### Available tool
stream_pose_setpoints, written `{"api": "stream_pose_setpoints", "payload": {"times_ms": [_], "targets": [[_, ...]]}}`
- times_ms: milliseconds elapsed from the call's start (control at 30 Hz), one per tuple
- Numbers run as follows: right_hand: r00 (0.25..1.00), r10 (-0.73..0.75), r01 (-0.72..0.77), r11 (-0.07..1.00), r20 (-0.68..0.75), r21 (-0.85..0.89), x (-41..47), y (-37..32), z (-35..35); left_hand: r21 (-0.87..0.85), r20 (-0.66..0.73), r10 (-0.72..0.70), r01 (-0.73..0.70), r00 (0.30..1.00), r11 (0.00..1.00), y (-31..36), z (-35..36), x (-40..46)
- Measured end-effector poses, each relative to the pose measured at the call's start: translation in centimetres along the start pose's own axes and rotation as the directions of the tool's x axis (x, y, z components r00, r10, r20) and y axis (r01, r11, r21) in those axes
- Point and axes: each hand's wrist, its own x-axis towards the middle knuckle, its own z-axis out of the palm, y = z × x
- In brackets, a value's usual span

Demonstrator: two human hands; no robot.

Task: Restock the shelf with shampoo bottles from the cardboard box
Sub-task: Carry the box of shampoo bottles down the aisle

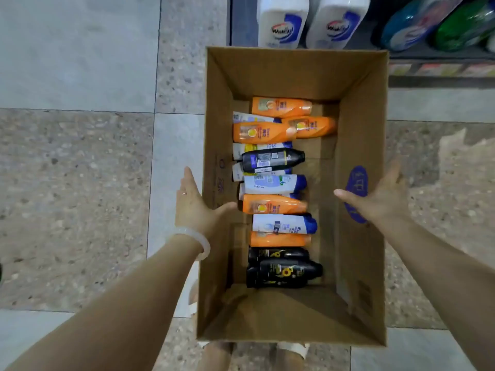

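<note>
An open cardboard box (359,129) sits low in front of me, above my feet. Several shampoo bottles lie on their sides along its left half: orange ones (281,107), white ones with blue caps (284,223) and black ones (273,159). My left hand (191,202) straddles the left wall, with straight fingers along the outside and the thumb reaching inside toward an orange bottle (273,204). My right hand (383,199) straddles the right wall the same way, fingers spread outside and thumb inside. Neither hand holds a bottle.
A dark shelf (439,57) stands just beyond the box, at the top right. It carries two large white bottles (281,22) and blue and green packs (417,25). Tiled floor (80,170) spreads out on the left.
</note>
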Motion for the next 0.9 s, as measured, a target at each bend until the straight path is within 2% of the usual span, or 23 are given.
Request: {"api": "stream_pose_setpoints", "payload": {"times_ms": [133, 267, 333, 433, 600, 900], "targets": [[0.994, 0.093, -0.087, 0.990, -0.055, 0.108, 2.1, 1.7, 2.1, -0.175, -0.005, -0.012, 0.011, 1.000, 0.984, -0.9, 1.9, 1.4], [0.978, 0.088, -0.062, 0.988, -0.187, 0.142, 2.7, 2.0, 2.9, -0.147, -0.101, -0.035, 0.020, 0.994, 0.989, -1.0, 2.6, 2.2], [0.973, 0.167, -0.136, 0.972, -0.160, 0.190, 3.4, 2.4, 3.1, -0.097, -0.111, -0.096, 0.086, 0.989, 0.992, -0.8, 2.7, 2.3], [0.959, 0.274, -0.260, 0.951, -0.066, 0.166, 4.3, 2.4, 3.1, -0.030, -0.165, -0.148, 0.145, 0.975, 0.989, -0.5, 2.8, 2.3], [0.983, 0.161, -0.166, 0.985, -0.092, -0.052, 3.8, 2.1, 1.9, -0.037, -0.144, -0.150, 0.146, 0.978, 0.989, -0.7, 2.4, 2.4], [0.996, 0.047, -0.054, 0.993, -0.070, -0.105, -0.5, -0.8, -2.2, -0.116, -0.138, -0.188, 0.173, 0.972, 0.978, -0.5, -2.8, -1.0]]}}
